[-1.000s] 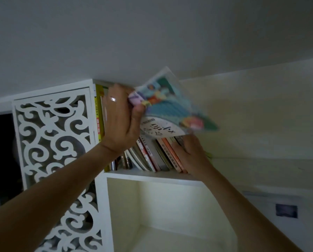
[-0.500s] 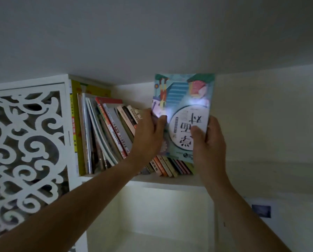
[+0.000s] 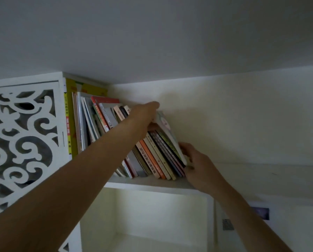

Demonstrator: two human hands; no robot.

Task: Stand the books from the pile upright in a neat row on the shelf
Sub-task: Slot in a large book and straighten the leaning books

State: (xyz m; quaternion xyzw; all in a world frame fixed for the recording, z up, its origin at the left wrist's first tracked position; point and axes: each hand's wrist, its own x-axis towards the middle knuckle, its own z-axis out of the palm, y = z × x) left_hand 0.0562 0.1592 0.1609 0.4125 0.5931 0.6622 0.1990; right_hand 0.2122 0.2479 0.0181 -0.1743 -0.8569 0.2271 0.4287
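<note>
Since 0.5 s ago, picture book (image 3: 165, 131) is leaning at row's right end on shelf (image 3: 148, 183). Left hand (image 3: 144, 113) is gripping its top; right hand (image 3: 197, 160), fingers curled, is bracing its base. Advice: push base leftward, tilting books upright.

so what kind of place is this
Probably a room at home: a white bookshelf set high under the ceiling, a row of thin books, and a carved white scrollwork panel.

The books (image 3: 115, 135) stand in a row on the white shelf (image 3: 148, 183), all leaning to the left. The last book (image 3: 167, 132), with a pale cover, leans at the right end.
</note>
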